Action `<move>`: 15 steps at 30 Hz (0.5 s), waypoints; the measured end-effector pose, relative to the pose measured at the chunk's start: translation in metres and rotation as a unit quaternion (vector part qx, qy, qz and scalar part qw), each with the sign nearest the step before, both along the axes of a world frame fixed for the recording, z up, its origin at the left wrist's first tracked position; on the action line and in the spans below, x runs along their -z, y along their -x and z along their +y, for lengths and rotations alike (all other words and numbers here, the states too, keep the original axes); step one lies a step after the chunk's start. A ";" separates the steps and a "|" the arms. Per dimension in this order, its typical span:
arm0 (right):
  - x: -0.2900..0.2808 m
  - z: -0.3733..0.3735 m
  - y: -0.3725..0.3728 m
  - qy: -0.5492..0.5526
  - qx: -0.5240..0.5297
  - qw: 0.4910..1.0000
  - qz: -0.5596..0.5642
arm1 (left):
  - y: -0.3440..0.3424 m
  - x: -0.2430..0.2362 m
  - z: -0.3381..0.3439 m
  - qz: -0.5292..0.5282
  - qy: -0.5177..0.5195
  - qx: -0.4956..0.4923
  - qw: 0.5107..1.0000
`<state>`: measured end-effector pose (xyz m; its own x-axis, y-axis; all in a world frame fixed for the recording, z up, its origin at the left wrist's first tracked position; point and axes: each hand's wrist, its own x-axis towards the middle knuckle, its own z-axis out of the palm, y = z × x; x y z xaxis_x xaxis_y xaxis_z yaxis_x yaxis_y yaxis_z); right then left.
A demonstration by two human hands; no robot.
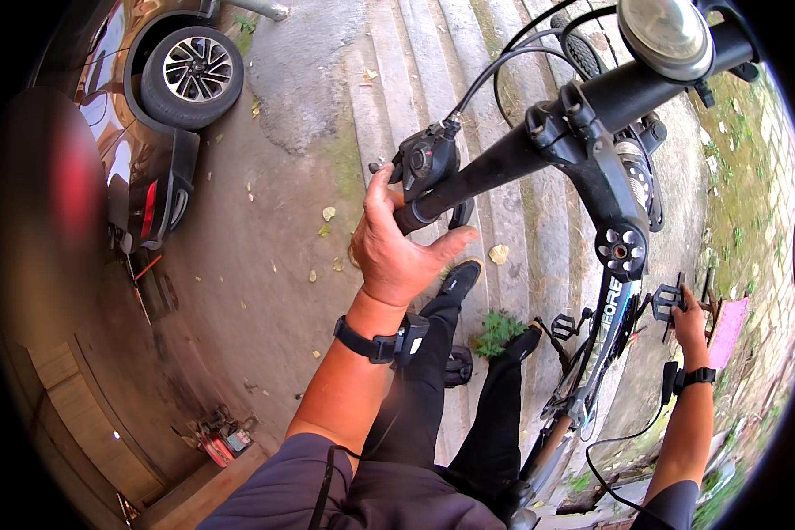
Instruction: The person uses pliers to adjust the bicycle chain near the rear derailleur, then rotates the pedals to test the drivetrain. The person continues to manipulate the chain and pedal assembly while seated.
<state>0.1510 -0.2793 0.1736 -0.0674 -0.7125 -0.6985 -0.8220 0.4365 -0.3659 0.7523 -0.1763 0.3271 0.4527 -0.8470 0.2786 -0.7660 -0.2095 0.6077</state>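
A bicycle stands before me, its black handlebar (503, 163) crossing the upper right. My left hand (397, 234) is around the bar's left end, which has no grip on it. The thumb stretches to the right below the bar, one finger reaches up beside the black shifter and brake unit (428, 163), and the other fingers are partly hidden. Lower right, my right hand (691, 318) holds a black platform pedal (666, 302). Another pedal (564, 327) shows on the near side of the bicycle frame (608, 322). Each wrist wears a black strap with a small device.
A parked car (141, 159) fills the upper left. Stone steps (424, 79) run down the middle, with dry leaves and a green weed (500, 333) by my feet. A round silver lamp (667, 37) sits on the handlebar. A pink sheet (729, 334) lies at right.
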 end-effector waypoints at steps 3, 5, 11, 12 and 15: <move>0.010 0.007 0.013 0.027 0.003 0.999 -0.023 | 0.002 -0.003 0.000 0.062 -0.043 0.009 0.997; -0.012 -0.002 -0.014 0.023 -0.059 0.998 0.024 | 0.005 -0.003 0.001 0.135 -0.028 0.002 0.990; -0.007 -0.008 -0.016 0.054 -0.088 0.994 0.038 | -0.008 0.002 0.010 0.044 -0.022 -0.001 0.999; -0.010 -0.006 -0.021 0.062 -0.070 0.995 0.036 | -0.007 0.001 0.008 0.018 -0.026 0.006 0.999; 0.001 -0.014 -0.022 0.072 -0.063 0.995 0.021 | -0.013 0.005 0.015 -0.049 -0.031 -0.012 0.998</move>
